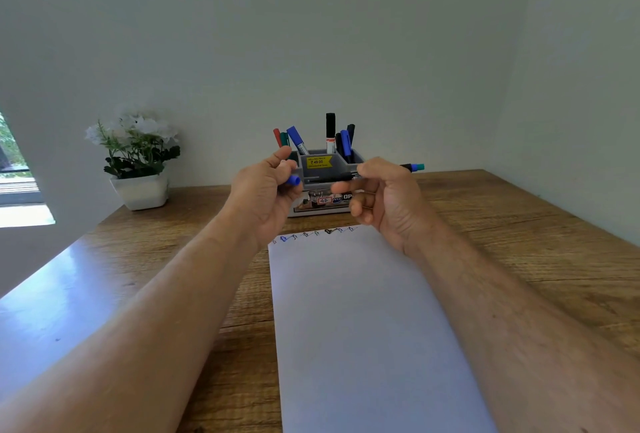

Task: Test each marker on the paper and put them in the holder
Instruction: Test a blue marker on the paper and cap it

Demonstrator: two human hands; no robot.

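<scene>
A white sheet of paper (356,322) lies on the wooden table, with several small scribbles along its far edge. Behind it stands a grey holder (322,164) with a yellow price sticker, and several markers stick up from its compartments. My right hand (381,200) grips a thin dark marker (412,167) held level above the paper's far edge; its teal end points right. My left hand (266,190) pinches a blue cap (293,180) a short way left of the marker's tip. The cap and marker are apart.
A white pot of white flowers (136,159) stands at the back left of the wooden table (519,242). Plain walls close the back and the right side. A bright window opening lies at the far left.
</scene>
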